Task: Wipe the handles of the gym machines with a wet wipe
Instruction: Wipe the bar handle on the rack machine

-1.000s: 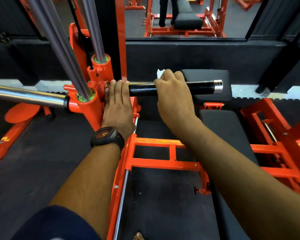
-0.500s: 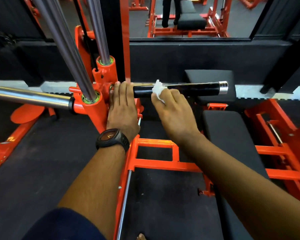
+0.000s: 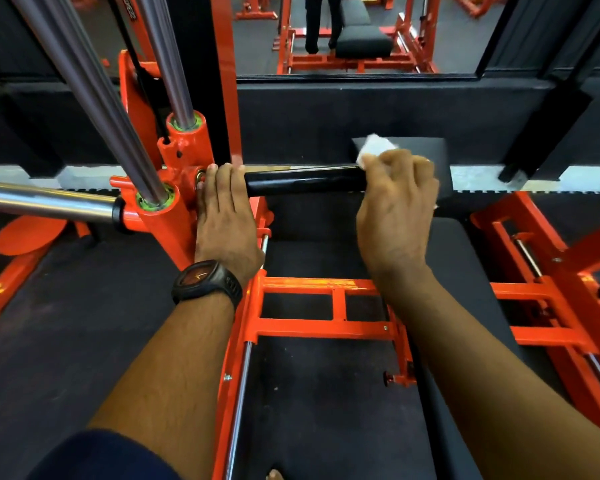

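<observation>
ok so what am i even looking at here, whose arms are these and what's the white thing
This is one picture from a camera worn on a person's head, looking down at their own two arms. In front stands an orange gym machine with chrome rods. The black bar sticking out sideways is its handle. The left hand, a watch on its wrist, rests on the handle's inner end beside the orange hub. The right hand grips the handle's outer end through a white wet wipe, part of which pokes out above the fingers. A black seat pad lies below.
</observation>
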{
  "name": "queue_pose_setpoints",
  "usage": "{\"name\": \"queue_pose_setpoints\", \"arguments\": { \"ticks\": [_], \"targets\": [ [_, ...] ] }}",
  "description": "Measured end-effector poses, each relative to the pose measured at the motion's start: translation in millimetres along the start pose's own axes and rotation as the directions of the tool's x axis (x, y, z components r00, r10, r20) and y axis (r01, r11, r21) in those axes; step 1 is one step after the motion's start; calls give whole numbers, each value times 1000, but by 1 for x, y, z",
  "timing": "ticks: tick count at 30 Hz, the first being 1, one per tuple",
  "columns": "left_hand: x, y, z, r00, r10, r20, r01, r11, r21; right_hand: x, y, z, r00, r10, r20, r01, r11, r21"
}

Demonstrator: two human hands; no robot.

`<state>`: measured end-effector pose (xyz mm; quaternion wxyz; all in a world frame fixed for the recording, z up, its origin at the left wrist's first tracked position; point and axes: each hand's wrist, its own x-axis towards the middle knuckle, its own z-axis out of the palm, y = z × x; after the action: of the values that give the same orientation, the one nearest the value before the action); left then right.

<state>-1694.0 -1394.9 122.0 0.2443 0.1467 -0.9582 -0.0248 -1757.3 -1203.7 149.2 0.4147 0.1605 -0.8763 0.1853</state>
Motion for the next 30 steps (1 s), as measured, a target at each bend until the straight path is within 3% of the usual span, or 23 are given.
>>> {"name": "queue_pose_setpoints", "arguments": {
  "ticks": [3,6,11,14,15,18,22,23,26,27,30],
  "targets": [
    [0,0,-1,1000,2,12,-2,1000,-11,-2,6,-2,998,-69,2,69,996,64],
    [0,0,0,1000,4,3,-4,1000,-10,9,22,-6,993,102,-64,-95,989,112],
    [1,-1,0,998,-12,56,12,1000,-11,-2,-6,-6,989,-145,31,140,983,123],
    [1,-1,0,998,-6,57,7,1000,-11,1,0,-8,999,35,22,-39,986,164],
    [1,-1,0,999,-3,44,4,1000,-11,0,-9,-9,998,27,56,-35,988,152],
    [0,-1,-1,999,-1,33,1,1000,-14,-5,-29,-8,967,-197,160,178,976,129],
    [-1,0,0,1000,1,4,-1,1000,-23,14,-23,-10,973,-14,229,-24,987,161],
    [-1,-1,0,1000,3,-1,-3,1000,-25,12,-32,-9,971,-70,228,29,983,179],
    [-1,-2,1,1000,8,-10,-9,999,-36,-2,-59,1,880,-431,197,380,890,250],
    [-1,-2,1,1000,10,-2,-10,999,-38,0,-55,4,878,-443,183,390,882,265],
    [0,-2,1,1000,11,5,-11,999,-34,10,-46,7,974,-119,190,75,971,227]
  ]
}}
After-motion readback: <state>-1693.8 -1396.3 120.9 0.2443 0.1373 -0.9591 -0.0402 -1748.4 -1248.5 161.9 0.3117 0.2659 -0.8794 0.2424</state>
